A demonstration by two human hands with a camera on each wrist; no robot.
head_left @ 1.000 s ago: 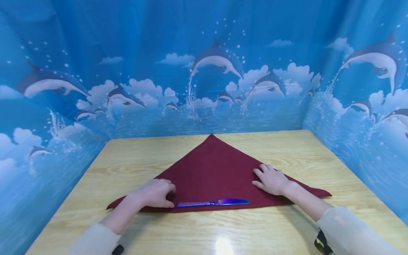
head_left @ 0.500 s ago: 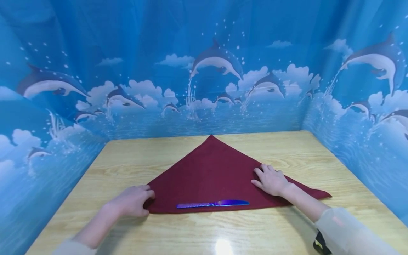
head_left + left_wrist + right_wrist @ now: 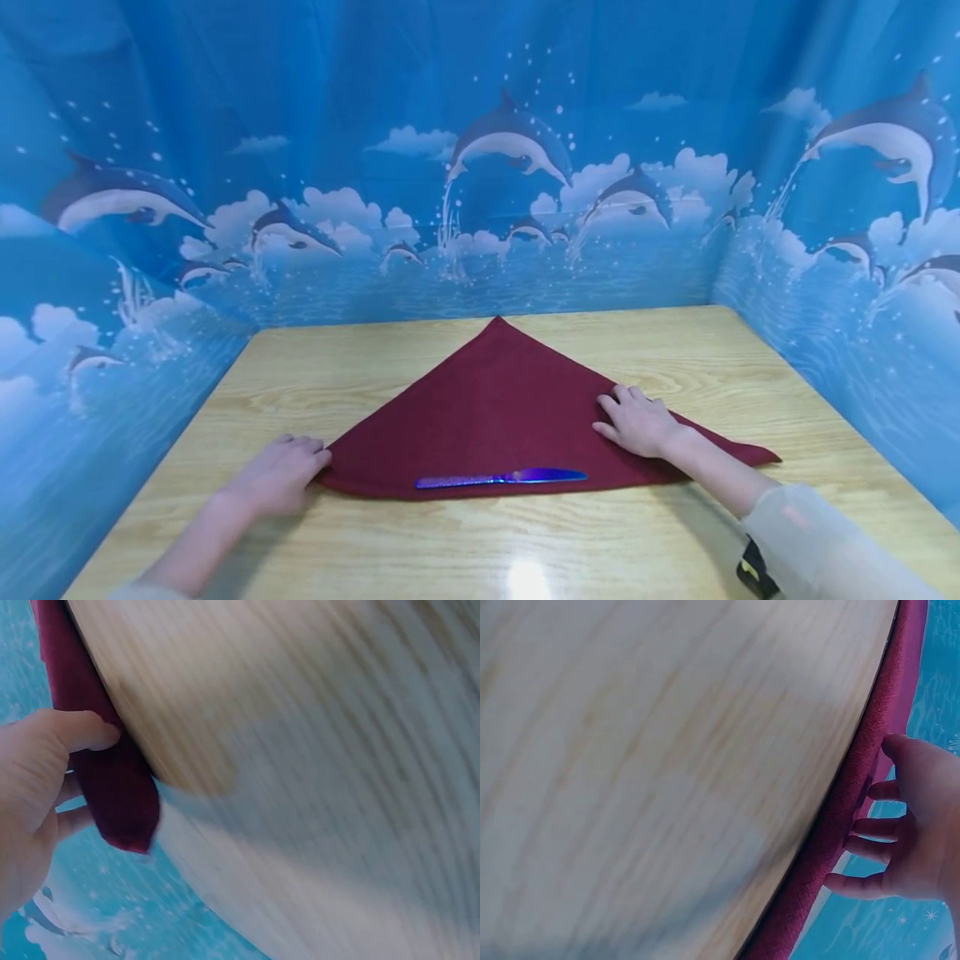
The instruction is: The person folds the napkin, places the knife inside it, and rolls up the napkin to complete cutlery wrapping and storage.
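Observation:
A maroon cloth napkin [image 3: 480, 408], folded into a triangle, lies with its point toward the back. Along its front edge lies a shiny blue-purple table knife [image 3: 502, 478], blade to the right. My left hand [image 3: 273, 479] is at the napkin's left corner. In the left wrist view its thumb [image 3: 94, 731] is on one side of the cloth end [image 3: 124, 799] and its fingers are on the other, pinching it. My right hand [image 3: 641, 425] rests on the right part of the napkin with fingers spread, as the right wrist view also shows.
The light wood table [image 3: 420, 542] reaches back to a blue curtain [image 3: 360, 275] printed with dolphins, which also encloses the left and right sides. The napkin's right corner [image 3: 757, 455] extends past my right forearm.
My left hand has slid left along the napkin, from beside the knife handle to the left corner, which it now pinches. The right hand and the knife have stayed in place.

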